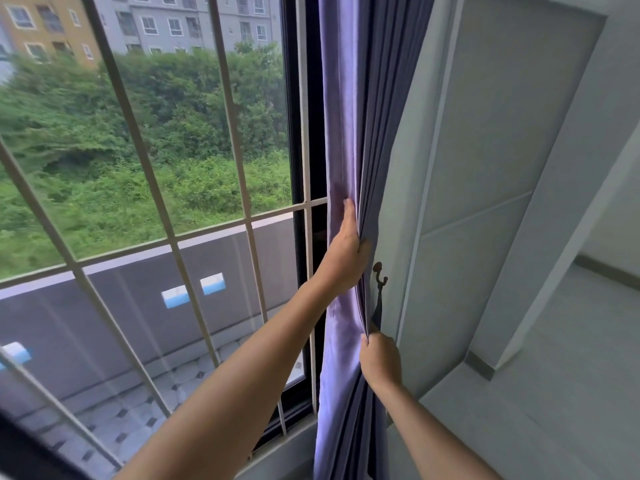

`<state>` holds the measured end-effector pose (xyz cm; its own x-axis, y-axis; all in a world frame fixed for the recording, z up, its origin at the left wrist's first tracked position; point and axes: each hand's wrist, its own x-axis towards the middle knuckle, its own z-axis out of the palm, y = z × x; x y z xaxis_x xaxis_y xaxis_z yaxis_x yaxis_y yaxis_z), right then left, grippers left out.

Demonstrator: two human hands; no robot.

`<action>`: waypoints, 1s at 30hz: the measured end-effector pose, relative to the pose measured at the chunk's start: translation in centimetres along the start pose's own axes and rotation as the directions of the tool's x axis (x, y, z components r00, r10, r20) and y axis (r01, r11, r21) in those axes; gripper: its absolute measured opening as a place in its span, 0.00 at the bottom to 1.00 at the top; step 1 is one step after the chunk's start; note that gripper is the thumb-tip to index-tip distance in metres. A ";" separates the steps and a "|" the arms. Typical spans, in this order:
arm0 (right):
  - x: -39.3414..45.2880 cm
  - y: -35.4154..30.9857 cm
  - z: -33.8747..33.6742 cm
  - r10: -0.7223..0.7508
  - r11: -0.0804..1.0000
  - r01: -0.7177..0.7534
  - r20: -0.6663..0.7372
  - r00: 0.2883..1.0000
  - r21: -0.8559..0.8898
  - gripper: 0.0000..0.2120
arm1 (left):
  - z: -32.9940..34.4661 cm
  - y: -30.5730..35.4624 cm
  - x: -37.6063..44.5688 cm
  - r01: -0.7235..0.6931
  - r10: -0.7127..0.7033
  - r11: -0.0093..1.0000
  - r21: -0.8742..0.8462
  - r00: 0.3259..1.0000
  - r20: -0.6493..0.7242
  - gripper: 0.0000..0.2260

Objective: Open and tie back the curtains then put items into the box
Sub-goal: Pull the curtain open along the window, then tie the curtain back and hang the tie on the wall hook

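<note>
A purple curtain [341,116] hangs bunched into narrow folds at the right edge of the window, against the wall. My left hand [346,247] wraps around the gathered folds from the window side, thumb pointing up. Lower down, my right hand [379,358] pinches the curtain's right edge and a dark tie-back strap [376,311]. That strap hangs from a small brass hook [379,271] on the wall, right beside the curtain. No box is in view.
White window bars [152,188] and a dark frame [299,202] fill the left, with greenery and buildings outside. A grey wall pillar [467,202] stands right of the curtain. A pale floor and doorway [571,341] lie at the right.
</note>
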<state>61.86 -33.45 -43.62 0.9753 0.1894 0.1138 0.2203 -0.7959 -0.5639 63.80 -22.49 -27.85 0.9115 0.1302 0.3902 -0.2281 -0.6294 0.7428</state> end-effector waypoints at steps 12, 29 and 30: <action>0.9 1.1 0.6 -0.034 0.994 0.043 0.085 0.996 -0.102 0.14 | 2.8 -2.6 -2.2 -0.038 0.039 0.999 0.022 0.998 -0.040 0.35; 0.7 2.3 -0.8 0.033 0.954 -0.082 0.171 0.985 0.288 0.12 | 5.0 -10.8 -4.7 0.318 -0.280 0.942 -0.106 0.919 0.277 0.51; 0.8 2.1 -0.8 0.056 0.961 -0.108 0.201 0.978 0.254 0.15 | 5.0 -10.9 -4.3 0.312 -0.258 0.940 -0.136 0.914 0.314 0.50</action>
<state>63.09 -35.46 -44.05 0.9629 0.2560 -0.0851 0.1025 -0.6391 -0.7623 64.04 -20.08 -40.36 0.9992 0.0406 -0.0062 0.0237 -0.4473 0.8941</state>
